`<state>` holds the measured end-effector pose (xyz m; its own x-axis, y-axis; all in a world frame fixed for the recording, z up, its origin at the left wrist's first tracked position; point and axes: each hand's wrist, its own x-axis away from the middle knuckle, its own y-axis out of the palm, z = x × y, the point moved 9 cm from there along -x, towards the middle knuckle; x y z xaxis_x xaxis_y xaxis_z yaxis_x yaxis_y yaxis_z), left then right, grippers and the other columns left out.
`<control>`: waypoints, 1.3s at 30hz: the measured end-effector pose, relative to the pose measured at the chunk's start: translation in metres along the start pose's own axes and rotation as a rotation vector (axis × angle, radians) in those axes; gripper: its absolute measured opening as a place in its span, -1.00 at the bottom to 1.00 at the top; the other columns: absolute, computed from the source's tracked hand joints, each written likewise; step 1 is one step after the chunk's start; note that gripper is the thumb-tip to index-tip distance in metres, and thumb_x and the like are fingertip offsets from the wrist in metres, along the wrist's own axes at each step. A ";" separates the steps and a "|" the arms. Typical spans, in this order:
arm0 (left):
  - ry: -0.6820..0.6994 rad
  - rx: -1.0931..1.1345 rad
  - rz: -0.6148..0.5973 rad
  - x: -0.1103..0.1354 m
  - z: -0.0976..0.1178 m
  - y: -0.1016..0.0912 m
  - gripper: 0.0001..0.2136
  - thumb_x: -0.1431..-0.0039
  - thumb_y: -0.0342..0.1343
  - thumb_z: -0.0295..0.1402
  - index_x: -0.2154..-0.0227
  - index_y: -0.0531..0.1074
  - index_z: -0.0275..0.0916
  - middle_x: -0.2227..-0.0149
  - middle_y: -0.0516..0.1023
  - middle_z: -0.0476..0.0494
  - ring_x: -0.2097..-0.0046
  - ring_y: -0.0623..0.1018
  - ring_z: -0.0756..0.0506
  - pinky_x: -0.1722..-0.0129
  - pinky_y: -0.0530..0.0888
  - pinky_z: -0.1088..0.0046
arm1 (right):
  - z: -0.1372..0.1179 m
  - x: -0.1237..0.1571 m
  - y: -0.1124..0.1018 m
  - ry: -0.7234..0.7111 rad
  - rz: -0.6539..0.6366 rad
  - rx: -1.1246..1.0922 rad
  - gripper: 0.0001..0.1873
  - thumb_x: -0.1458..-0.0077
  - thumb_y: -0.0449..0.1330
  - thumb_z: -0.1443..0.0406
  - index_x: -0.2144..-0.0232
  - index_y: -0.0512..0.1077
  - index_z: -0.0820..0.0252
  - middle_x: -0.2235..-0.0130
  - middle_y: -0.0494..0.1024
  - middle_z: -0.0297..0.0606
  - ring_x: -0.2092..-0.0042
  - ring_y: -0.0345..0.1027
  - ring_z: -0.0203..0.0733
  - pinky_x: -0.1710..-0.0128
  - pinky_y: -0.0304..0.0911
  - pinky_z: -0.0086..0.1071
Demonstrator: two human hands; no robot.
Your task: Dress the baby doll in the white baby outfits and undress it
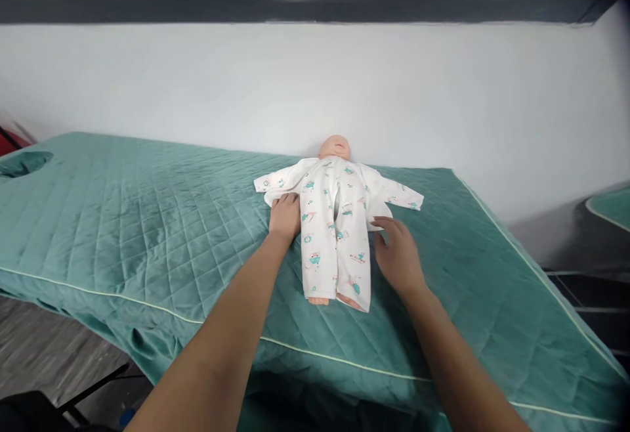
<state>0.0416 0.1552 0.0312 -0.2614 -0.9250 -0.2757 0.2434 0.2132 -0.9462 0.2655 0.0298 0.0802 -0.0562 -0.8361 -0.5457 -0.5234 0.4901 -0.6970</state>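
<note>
Head view, clock dial centred on the doll. The doll (325,212) lies face up on the green quilted bed (162,222), its head (334,148) at 12 o'clock, near the white wall (207,84). It bears a white printed outfit (315,241); the sleeves spread toward 10 o'clock and between 2 and 3 o'clock. The feet (319,301) protrude at 6 o'clock.

The left hand (285,214), at 9 o'clock, rests against the outfit's side; from my position I cannot tell whether its fingers close on cloth. The right hand (398,248), at 4 o'clock, touches the outfit's lower edge, thumb and forefinger apart.
</note>
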 end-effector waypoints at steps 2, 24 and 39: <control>0.021 0.026 -0.004 0.000 0.002 0.001 -0.69 -0.38 -0.08 -0.35 -0.05 0.47 -0.23 -0.13 0.52 -0.31 -0.20 0.44 -0.25 -0.14 0.37 0.14 | 0.012 -0.015 0.032 -0.029 -0.185 0.076 -0.70 -0.20 0.03 0.45 0.08 0.48 0.29 -0.02 0.54 0.02 -0.08 0.36 0.06 -0.14 0.27 -0.06; 0.616 0.038 -0.117 0.053 0.055 0.010 -0.57 -0.37 -0.05 -0.21 -0.21 0.43 -0.19 -0.25 0.48 -0.18 -0.37 0.30 -0.25 -0.46 0.03 0.03 | 0.007 -0.012 0.066 -0.144 -0.404 0.324 -0.65 -0.31 0.00 0.33 -0.02 0.47 0.30 -0.03 0.51 0.04 -0.14 0.27 0.11 -0.10 0.15 -0.13; 0.501 0.102 -0.115 0.023 0.057 0.001 -0.61 -0.29 0.02 -0.29 -0.11 0.46 -0.33 -0.30 0.41 -0.30 -0.39 0.27 -0.28 -0.43 0.09 0.10 | 0.006 -0.022 0.076 -0.131 -0.386 0.208 -0.66 -0.23 0.07 0.31 0.01 0.51 0.28 0.01 0.56 0.02 -0.11 0.30 0.08 -0.19 0.12 -0.14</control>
<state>0.0891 0.1158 0.0336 -0.7009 -0.6711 -0.2416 0.2700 0.0638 -0.9607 0.2318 0.0870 0.0367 0.2246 -0.9356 -0.2725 -0.3018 0.1991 -0.9323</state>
